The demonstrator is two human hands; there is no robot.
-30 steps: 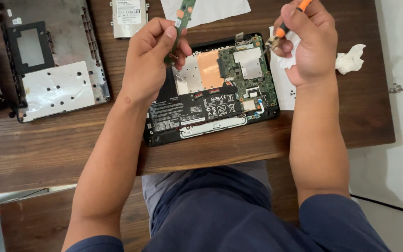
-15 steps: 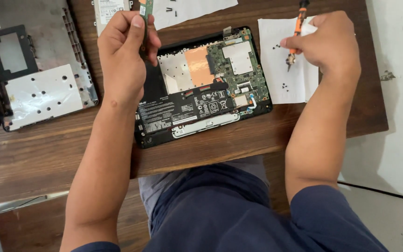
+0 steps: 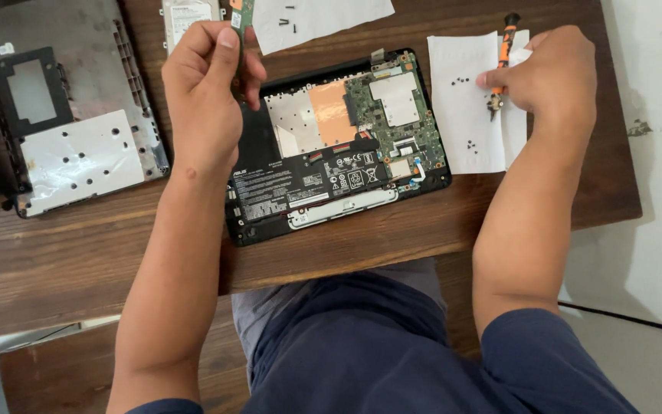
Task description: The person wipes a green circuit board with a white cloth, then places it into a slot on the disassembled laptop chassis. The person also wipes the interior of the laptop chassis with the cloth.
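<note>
Two hands work above the table [image 3: 78, 253]: the left hand [image 3: 204, 100] pinches a small green circuit board [image 3: 240, 14] over the opened laptop [image 3: 331, 146], near the far edge; the right hand [image 3: 549, 73] grips an orange screwdriver [image 3: 504, 50] on paper [image 3: 461, 115] dotted with screws.

Bright even daylight, soft shadows, sharp focus, mild glare.

Grey laptop bottom cover [image 3: 70, 123] laid at the left on a wooden table [image 3: 86, 261], a silver drive [image 3: 189, 15] placed beyond it, a white paper sheet [image 3: 323, 19] dotted with dark screws [image 3: 289, 19]
</note>
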